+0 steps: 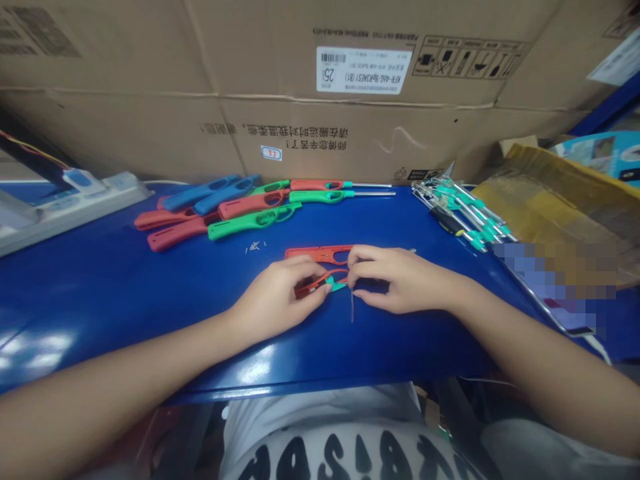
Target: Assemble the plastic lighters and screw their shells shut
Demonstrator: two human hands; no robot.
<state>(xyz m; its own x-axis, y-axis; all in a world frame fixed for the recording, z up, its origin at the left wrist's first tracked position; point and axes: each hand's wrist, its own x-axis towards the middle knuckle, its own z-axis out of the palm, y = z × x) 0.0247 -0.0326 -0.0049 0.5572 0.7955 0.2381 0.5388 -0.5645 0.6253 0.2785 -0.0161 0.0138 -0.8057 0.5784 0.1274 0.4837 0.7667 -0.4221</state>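
Near the middle of the blue table, my left hand is closed on a red lighter handle half, its fingertips beside a teal trigger piece. My right hand pinches at the front end of the same lighter handle; a thin dark wire hangs down below its fingertips. Just behind the hands lies another red handle shell, partly covered by my right hand. What my right fingertips hold exactly is partly hidden.
Red, blue and green lighter handles lie piled at the back left. Metal lighter tubes with teal parts are heaped at the back right, near a phone. A power strip stands left; a large cardboard box walls the back.
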